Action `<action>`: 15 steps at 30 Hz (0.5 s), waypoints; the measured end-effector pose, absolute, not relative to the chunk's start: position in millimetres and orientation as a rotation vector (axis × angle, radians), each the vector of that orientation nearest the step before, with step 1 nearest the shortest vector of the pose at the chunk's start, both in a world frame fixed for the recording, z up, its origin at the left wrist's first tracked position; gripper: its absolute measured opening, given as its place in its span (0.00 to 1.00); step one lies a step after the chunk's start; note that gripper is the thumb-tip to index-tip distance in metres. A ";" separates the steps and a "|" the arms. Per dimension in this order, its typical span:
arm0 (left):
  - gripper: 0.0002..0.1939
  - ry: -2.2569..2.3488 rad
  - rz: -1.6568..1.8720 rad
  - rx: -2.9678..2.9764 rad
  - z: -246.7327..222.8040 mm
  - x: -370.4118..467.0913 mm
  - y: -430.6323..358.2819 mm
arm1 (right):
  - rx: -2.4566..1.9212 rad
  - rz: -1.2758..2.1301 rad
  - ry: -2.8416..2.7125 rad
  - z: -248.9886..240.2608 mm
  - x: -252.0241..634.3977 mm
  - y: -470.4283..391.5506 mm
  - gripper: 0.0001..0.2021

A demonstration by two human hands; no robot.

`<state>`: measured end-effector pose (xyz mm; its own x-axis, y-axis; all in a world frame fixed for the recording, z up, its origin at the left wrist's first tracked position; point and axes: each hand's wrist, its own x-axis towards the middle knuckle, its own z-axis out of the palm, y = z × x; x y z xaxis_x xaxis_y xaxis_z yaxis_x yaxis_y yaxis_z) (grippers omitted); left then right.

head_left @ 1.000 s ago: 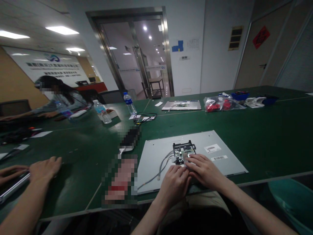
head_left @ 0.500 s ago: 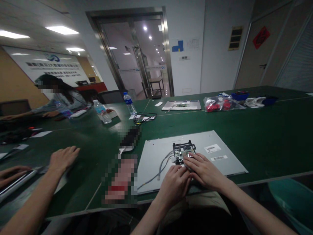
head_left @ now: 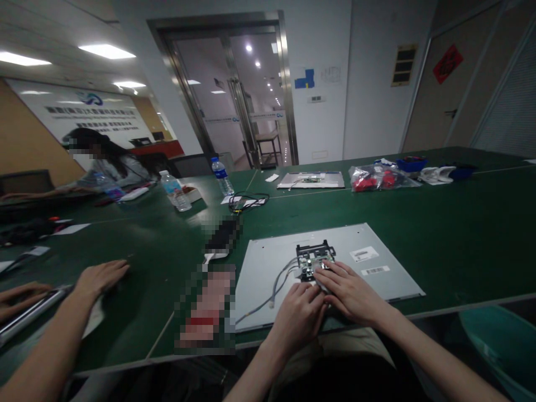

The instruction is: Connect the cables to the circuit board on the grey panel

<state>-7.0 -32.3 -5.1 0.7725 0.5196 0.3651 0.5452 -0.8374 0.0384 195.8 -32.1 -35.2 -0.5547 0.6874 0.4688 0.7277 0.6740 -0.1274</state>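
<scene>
A light grey flat panel [head_left: 259,273] lies on the green table in front of me. In its middle sits a circuit board [head_left: 307,268] in a black plastic bracket [head_left: 315,246]. A grey cable [head_left: 274,286] curves from the board to the left. My left hand [head_left: 299,310] is closed at the board's near edge; whatever is in its fingers is hidden. Beside it, touching, my right hand [head_left: 354,293] reaches over the board's near right part with its fingers stretched out and lying on it.
Left of the panel lies a blurred pinkish item [head_left: 207,304], with a dark blurred item [head_left: 224,237] beyond it. A co-worker's arm [head_left: 90,290] rests at left. Bottles [head_left: 176,192], a second panel [head_left: 310,180] and a plastic bag [head_left: 377,177] stand or lie farther back.
My hands and the panel look unchanged. At left, the co-worker's hand has shifted slightly left and down. The person at the far left has leaned a little.
</scene>
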 end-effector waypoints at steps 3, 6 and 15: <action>0.06 -0.864 -0.573 -2.892 -4.3 -7.0 -32.5 | -1.095 -0.121 -2.393 -35.2 195.6 -32.3 0.27; 0.06 -0.863 -0.576 -2.891 -4.4 -7.2 -32.5 | -1.098 -0.117 -2.394 -35.0 195.4 -32.6 0.26; 0.07 -0.872 -0.573 -2.888 -6.1 -7.5 -32.6 | -1.104 -0.099 -2.392 -34.6 195.7 -32.6 0.26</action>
<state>-7.5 -32.6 -6.1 0.7693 0.5204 0.3706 0.5469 -0.8363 0.0392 195.7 -32.6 -34.6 -0.5461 0.6945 0.4685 0.7308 0.6683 -0.1390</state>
